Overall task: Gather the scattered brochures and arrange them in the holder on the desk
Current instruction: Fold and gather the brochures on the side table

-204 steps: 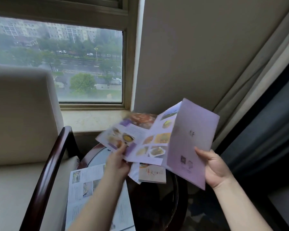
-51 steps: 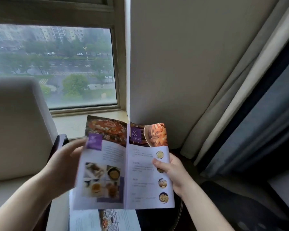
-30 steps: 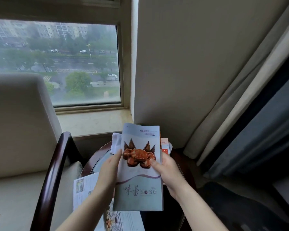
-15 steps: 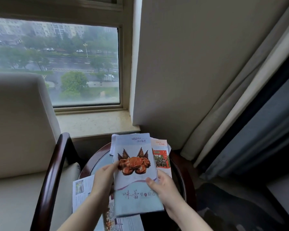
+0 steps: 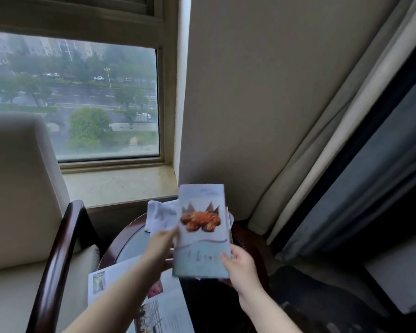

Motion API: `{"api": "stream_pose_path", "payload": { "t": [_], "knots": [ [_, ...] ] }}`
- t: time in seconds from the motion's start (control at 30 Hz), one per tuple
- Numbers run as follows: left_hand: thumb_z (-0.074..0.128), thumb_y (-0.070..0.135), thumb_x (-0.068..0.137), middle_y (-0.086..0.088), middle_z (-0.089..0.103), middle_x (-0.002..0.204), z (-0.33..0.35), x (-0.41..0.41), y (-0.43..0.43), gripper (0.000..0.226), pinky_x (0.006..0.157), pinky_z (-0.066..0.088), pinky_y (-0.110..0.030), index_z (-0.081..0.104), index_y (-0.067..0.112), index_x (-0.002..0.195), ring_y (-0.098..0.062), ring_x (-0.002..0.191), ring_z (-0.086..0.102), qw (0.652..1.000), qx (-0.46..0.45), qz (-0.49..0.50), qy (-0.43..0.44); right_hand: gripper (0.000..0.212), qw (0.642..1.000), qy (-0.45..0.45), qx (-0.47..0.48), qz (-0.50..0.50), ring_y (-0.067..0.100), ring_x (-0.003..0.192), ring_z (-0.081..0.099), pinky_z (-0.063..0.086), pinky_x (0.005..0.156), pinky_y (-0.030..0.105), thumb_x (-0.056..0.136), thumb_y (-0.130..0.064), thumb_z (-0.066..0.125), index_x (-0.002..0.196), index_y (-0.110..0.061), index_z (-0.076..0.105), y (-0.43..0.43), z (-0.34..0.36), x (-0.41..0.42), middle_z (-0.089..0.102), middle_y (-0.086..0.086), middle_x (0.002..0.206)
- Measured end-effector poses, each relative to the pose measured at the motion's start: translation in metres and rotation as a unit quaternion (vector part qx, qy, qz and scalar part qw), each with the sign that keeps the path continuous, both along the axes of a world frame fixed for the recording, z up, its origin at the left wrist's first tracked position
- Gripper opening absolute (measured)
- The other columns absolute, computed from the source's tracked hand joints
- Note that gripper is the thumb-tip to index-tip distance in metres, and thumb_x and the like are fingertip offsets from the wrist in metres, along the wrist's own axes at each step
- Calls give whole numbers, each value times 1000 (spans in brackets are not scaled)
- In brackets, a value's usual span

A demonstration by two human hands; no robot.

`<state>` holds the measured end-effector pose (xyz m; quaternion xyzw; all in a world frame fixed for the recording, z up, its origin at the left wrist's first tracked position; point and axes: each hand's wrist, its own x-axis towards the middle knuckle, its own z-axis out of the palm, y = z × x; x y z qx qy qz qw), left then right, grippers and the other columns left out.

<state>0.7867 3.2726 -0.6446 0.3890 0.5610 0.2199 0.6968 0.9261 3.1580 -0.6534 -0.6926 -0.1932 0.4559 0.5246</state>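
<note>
A folded pale-blue brochure with an orange crab picture (image 5: 202, 233) is upright above the round table, slightly blurred. My right hand (image 5: 240, 267) grips its lower right corner. My left hand (image 5: 160, 246) pinches its left edge at mid-height. Behind it, a crumpled white leaflet (image 5: 161, 215) lies at the back of the table, and the edge of another brochure peeks out on the right. An unfolded brochure with photos (image 5: 165, 308) lies on the table's near left side, under my left forearm. No holder is in view.
The dark wooden round table (image 5: 120, 241) stands in the corner below the window sill (image 5: 118, 186). A cream armchair (image 5: 22, 188) with a dark curved armrest (image 5: 58, 260) stands to the left. Curtains (image 5: 322, 152) hang on the right.
The wide purple brochure has been folded down to its crab cover. In the last half second the folded brochure moved right and a little up, held by both hands.
</note>
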Motion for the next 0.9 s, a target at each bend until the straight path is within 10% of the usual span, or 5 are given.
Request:
{"api": "stream_pose_path", "payload": {
  "t": [0.13, 0.27, 0.47, 0.9],
  "knots": [
    [62, 5, 83, -12, 71, 90, -38, 39, -3, 22, 74, 58, -36, 71, 10, 102, -24, 82, 67, 976, 180, -72, 103, 22, 996, -72, -38, -32, 20, 78, 67, 47, 43, 20, 95, -3, 51, 98, -20, 65, 32, -35, 43, 69, 8, 91],
    [65, 14, 84, -5, 67, 111, -77, 71, -3, 50, 81, 50, -31, 55, 19, 133, -19, 97, 63, 943, 275, -77, 172, 55, 971, -217, -96, 11, 18, 96, 65, 54, 73, 29, 93, -9, 53, 143, -29, 42, 45, -79, 72, 68, 4, 107],
    [52, 35, 91, 1, 53, 113, -146, 87, -24, 31, 80, 48, -29, 58, 28, 120, -19, 107, 52, 811, 403, -216, 366, 57, 834, -430, -275, 210, 25, 102, 57, 43, 72, 32, 99, -37, 38, 149, -44, 11, 35, -140, 86, 45, 4, 124],
    [44, 39, 93, -1, 44, 140, -124, 79, -1, 43, 87, 48, -38, 44, 29, 136, -24, 121, 48, 758, 396, -284, 434, 66, 780, -525, -223, 258, 24, 128, 38, 48, 91, 39, 91, -53, 48, 148, -39, 16, 42, -116, 91, 24, 4, 147]
  ]
}}
